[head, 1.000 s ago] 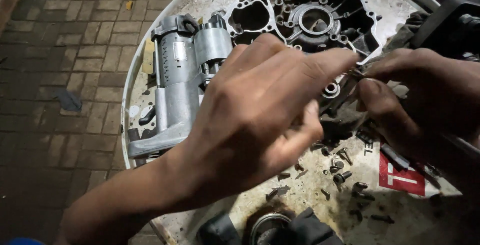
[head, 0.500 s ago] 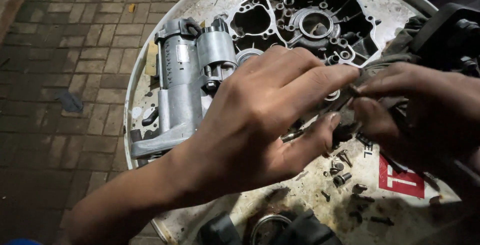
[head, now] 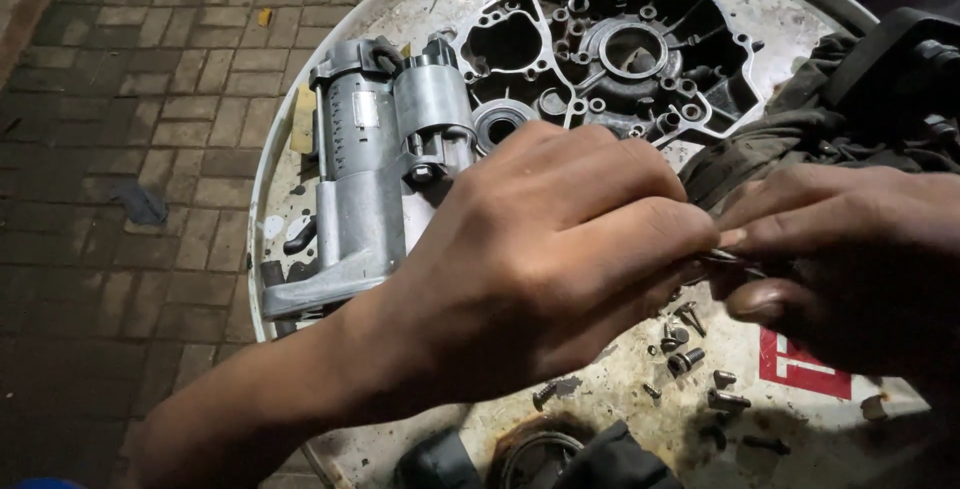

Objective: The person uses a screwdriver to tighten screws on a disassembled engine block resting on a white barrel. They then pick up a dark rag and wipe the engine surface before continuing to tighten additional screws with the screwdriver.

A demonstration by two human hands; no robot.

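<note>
Pinching a small thin metal part (head: pixel 722 256) between them, the left hand (head: pixel 545 264) and the right hand (head: pixel 850 259) meet just above the white round tabletop (head: pixel 300 149), right of its middle. The left grip is closed, its fingertips pressed together on the near end of the part; the right grip is closed on the far end, thumb under and forefinger over. What kind of part it is I cannot tell, since the fingers hide most of it.

Compared with a second ago, the hands fill more of the view and the left fingers have curled tighter over the piece, so less of it shows; the work looks like fine fitting held in the air, not laid down.

Just below the hands lie loose dark screws (head: pixel 685 359), scattered on the tabletop. Behind the right hand is a dirty crumpled rag (head: pixel 790 139). Farther back rests an open engine case half (head: pixel 620 49), and to the left of it a grey starter motor (head: pixel 385 169) lies lengthwise. Beyond the rim is brick paving (head: pixel 130 149).
</note>
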